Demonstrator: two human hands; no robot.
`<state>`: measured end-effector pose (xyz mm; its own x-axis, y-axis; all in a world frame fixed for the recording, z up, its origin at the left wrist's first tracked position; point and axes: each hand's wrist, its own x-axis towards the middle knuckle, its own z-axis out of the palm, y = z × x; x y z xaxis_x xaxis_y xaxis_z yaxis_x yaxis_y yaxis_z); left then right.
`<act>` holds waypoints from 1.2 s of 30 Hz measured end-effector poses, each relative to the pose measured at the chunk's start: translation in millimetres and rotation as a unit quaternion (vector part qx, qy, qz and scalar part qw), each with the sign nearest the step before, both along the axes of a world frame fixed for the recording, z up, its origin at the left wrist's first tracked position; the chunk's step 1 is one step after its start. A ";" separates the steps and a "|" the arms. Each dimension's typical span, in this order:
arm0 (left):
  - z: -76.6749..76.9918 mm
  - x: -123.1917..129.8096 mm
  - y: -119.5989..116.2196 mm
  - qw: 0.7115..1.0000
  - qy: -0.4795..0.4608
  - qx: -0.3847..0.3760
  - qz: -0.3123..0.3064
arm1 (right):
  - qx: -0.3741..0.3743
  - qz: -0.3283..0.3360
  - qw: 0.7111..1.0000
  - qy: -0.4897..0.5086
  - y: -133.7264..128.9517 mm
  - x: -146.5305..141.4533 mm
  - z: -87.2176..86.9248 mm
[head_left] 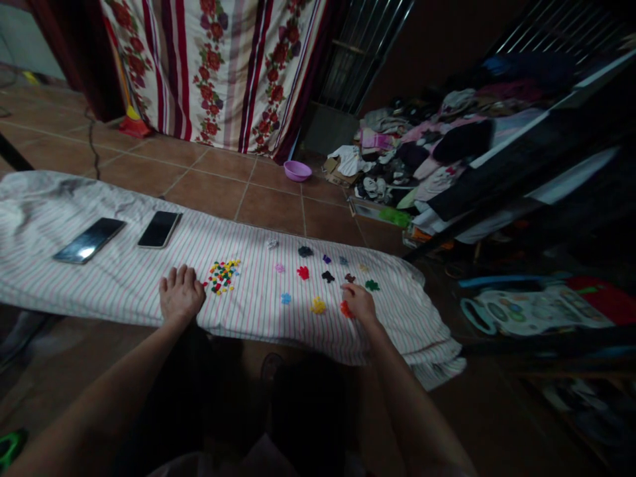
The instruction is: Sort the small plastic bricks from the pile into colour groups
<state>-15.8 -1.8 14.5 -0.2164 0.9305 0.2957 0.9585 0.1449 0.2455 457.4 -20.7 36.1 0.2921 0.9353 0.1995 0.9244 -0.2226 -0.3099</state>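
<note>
My left hand (181, 293) lies flat on the striped cloth (258, 311), fingers spread, just left of a mixed pile of small coloured pieces (222, 275). Over the orange pile (346, 309), my right hand (360, 302) has thumb and fingers drawn together; whatever is in the pinch is too small to make out. Around it are small single-colour piles: brown (350, 278), black (328, 277), green (371, 285) and yellow (318, 305). Farther left lie red (303, 273), light blue (285, 299) and pink (279, 268) piles. A dark grey pile (305, 252) and a purple one (326, 259) sit behind.
Two phones, one (91, 240) at the far left and another (159, 229) beside it, rest on the cloth. Beyond the cloth's back edge, a purple basin (297, 171) stands on the tiled floor. Heaped clothes (397, 152) and a dark slanting bar (447, 232) are at the right.
</note>
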 end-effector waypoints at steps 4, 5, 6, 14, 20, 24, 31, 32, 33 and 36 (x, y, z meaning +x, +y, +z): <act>-2.9 -1.4 0.6 1.000 -0.004 -0.003 -0.003 | 0.003 0.050 0.999 -0.009 2.1 -28.7 0.9; -3.4 -1.7 0.8 1.000 -0.004 -0.004 -0.003 | 0.006 0.064 0.998 -0.010 3.2 -36.7 1.5; -3.9 -2.0 1.0 1.000 -0.005 -0.005 -0.003 | 0.008 0.077 0.997 -0.010 4.5 -45.1 2.1; -2.6 -1.5 0.1 1.000 -0.001 0.003 0.001 | 0.002 0.160 0.987 0.029 16.6 -113.9 8.5; -0.7 -0.2 0.0 1.000 -0.018 0.004 0.003 | -0.011 0.228 0.972 0.057 25.7 -165.1 4.8; 1.0 -0.1 -0.1 1.000 -0.019 0.009 0.001 | -0.019 0.275 0.959 0.072 31.0 -200.0 0.5; 2.5 0.4 -0.3 1.000 -0.021 0.015 0.000 | -0.035 0.321 0.943 0.077 40.6 -249.3 -1.7; 2.3 0.4 -0.2 1.000 -0.020 0.015 0.001 | -0.041 0.324 0.942 0.079 41.8 -254.8 -1.7; 2.1 0.5 0.0 1.000 -0.019 0.015 0.002 | -0.047 0.328 0.940 0.080 43.1 -259.9 -1.8; 1.7 0.5 0.4 1.000 -0.013 0.013 0.002 | -0.063 0.334 0.937 0.081 47.1 -272.9 -2.1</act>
